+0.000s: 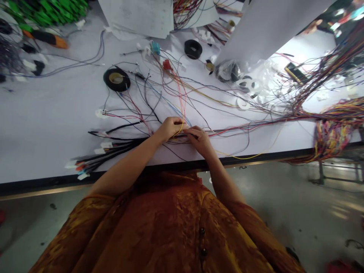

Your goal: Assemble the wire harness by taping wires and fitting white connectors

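Note:
My left hand is closed around part of a wire harness near the table's front edge. My right hand meets it from the right, its fingers bent over the same wires. A thin yellow wire loops beside the left fingertips. Black-sleeved branches with white and orange connectors fan out to the left. From a red connector, orange-red wires run down to my hands. A teal connector lies just behind it. The fingertips partly hide the wires between them.
Black tape rolls lie beyond the hands. Printed sheets are at the back, beside a white column. Bundled wires hang over the right front edge. An orange-and-black tool and green bundles sit at back left.

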Demonstrator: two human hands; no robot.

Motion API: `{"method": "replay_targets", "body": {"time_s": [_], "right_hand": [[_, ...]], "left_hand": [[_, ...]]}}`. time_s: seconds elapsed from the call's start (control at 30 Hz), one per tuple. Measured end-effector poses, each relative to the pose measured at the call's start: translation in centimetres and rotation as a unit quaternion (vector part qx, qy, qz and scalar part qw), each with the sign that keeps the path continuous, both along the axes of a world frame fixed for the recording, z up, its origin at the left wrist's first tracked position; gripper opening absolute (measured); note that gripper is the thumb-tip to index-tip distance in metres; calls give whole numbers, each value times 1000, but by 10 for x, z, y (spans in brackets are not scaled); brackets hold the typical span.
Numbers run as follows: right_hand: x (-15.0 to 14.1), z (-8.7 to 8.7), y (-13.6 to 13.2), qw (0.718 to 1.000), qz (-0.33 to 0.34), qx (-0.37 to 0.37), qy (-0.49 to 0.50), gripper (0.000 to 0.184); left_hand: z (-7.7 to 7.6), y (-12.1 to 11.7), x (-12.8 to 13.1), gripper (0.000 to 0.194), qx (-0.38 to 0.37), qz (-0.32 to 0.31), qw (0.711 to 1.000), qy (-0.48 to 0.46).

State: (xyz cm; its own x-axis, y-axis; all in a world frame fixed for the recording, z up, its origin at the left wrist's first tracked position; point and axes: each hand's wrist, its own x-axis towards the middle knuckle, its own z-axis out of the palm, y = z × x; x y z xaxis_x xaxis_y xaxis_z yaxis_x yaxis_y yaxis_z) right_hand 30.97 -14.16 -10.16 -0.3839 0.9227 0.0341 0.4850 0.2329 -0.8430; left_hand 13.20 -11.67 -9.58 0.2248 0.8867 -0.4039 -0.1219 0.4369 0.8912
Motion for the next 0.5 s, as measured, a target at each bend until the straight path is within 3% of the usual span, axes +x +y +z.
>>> {"method": "replay_targets", "body": {"time_s": [0.13,0.2,0.37,0.5], "right_hand": [[-1,1,-3,1000,-12,6,-13,28],[2,2,-3,1000,-23,-13,-1,26],[17,6,12,979,-154,-126,42,21],[22,9,33,988,-104,-110,-21,19]], "left_hand": [[2,4,-13,26,-33,115,966,-229],[4,4,-20,24,-55,136,955,-257],[5,-2,-20,16,-88,104,978,-157],[8,-3,-12,10,-88,102,989,-56]]}}
